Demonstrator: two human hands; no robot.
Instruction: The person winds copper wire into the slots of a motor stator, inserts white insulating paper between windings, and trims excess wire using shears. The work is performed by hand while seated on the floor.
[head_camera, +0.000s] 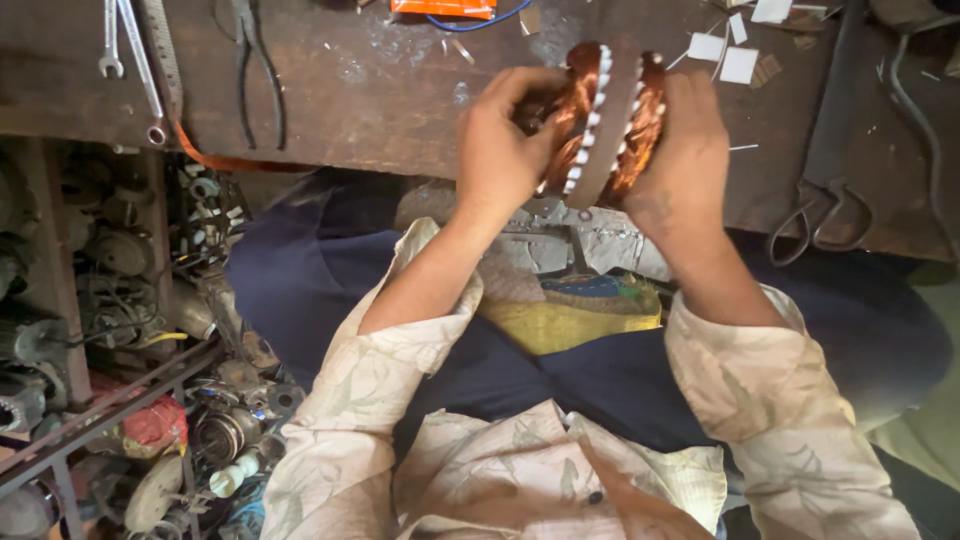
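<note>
Beside the workbench (330, 100), pliers (262, 70), spanners (135, 60), perhaps scissors (820, 225) surround the stator (605, 125).

Wrenches (135, 60), pliers (258, 70) and paper slips (738, 62) on the workbench (370, 100) — motor scrap (130, 300) shelved alongside

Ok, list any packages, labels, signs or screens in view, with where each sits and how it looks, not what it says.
Orange packet: flat, rectangular, at the top edge of the workbench, a blue wire beside it.
White paper slips: small blank-looking rectangles, scattered on the bench top right, beyond the right hand.
Red bag: crumpled, on the lower left shelf among motor parts.
No signs or screens in view.
</note>
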